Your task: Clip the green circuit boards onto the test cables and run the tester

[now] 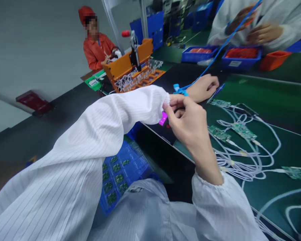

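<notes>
My left arm reaches across in a white striped sleeve [142,103]. My left hand [203,87] rests at the table with its fingers curled in, and I see nothing held in it. A blue wrist strap [182,91] with a coiled blue cord [222,47] circles that wrist. With its thumb and fingertips, my right hand [189,122] pinches the cuff of the left sleeve, just behind the strap. A small magenta tag [163,118] shows below the cuff. Close beyond the left fingers lies a thin blue-edged object [217,93], too blurred to name.
Green circuit boards [243,130] with white cables [237,167] lie on the table at right. A blue tray of small boards [125,167] is below my left arm. An orange test fixture [130,63], blue bins [240,58] and two other people stand beyond.
</notes>
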The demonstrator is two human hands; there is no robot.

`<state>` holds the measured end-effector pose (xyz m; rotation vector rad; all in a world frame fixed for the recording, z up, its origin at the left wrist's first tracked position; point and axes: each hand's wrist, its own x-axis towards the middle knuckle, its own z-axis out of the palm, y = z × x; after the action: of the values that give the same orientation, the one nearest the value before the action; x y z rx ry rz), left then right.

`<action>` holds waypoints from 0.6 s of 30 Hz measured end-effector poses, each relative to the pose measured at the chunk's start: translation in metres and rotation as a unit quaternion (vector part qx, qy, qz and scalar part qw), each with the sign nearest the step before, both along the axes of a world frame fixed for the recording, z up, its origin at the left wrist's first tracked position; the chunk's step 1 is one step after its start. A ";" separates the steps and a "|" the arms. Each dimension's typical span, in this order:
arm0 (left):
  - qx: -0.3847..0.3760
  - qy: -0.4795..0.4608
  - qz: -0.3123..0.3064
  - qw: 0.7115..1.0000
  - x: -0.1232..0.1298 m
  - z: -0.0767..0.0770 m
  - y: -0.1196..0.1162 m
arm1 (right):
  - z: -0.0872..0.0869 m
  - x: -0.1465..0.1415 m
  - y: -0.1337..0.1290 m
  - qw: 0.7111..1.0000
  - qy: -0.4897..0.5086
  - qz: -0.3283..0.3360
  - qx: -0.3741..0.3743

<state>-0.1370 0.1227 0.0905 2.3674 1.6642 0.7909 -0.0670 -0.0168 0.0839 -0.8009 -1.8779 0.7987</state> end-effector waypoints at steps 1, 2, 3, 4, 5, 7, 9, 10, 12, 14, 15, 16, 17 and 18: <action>-0.004 -0.003 0.002 1.000 -0.001 0.000 0.002 | 0.000 -0.001 0.001 1.000 -0.016 0.001 -0.003; -0.009 -0.006 0.004 1.000 -0.002 0.000 0.003 | 0.000 -0.001 0.002 0.999 -0.032 0.001 -0.004; -0.012 -0.011 0.006 1.000 -0.002 0.000 0.005 | 0.000 0.000 0.003 0.999 -0.048 -0.004 -0.002; -0.013 -0.017 0.005 1.000 -0.003 -0.001 0.006 | 0.001 0.000 0.005 0.998 -0.063 -0.016 0.002; -0.016 -0.024 0.007 1.000 -0.003 -0.003 0.008 | 0.003 0.001 0.008 0.996 -0.077 -0.036 0.010; -0.021 -0.046 0.010 0.999 -0.004 -0.006 0.012 | 0.006 0.002 0.018 0.989 -0.103 -0.101 0.026; -0.022 -0.063 0.007 0.998 -0.006 -0.009 0.014 | 0.009 0.003 0.030 0.974 -0.131 -0.182 0.028; -0.027 -0.066 0.001 0.997 -0.007 -0.010 0.014 | 0.010 0.003 0.034 0.967 -0.140 -0.213 0.029; -0.035 -0.065 -0.017 0.997 -0.007 -0.009 0.013 | 0.012 0.005 0.035 0.959 -0.146 -0.239 0.039; -0.038 -0.057 -0.015 0.998 -0.005 -0.006 0.011 | 0.014 0.012 0.018 0.970 -0.123 -0.203 0.058; -0.033 -0.052 -0.012 0.998 -0.004 -0.005 0.010 | 0.014 0.018 0.004 0.979 -0.106 -0.165 0.060; -0.027 -0.047 -0.009 0.998 -0.002 -0.005 0.009 | 0.014 0.027 -0.013 0.989 -0.082 -0.110 0.052; -0.023 -0.042 -0.006 0.999 0.000 -0.004 0.009 | 0.013 0.038 -0.033 0.996 -0.066 -0.047 0.031; -0.024 -0.039 -0.006 0.999 0.001 -0.004 0.010 | 0.011 0.051 -0.053 0.998 -0.055 0.014 0.009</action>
<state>-0.1360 0.1324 0.0865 2.2821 1.6198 0.8213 -0.0164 -0.0693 0.0952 -0.8230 -1.9949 0.7677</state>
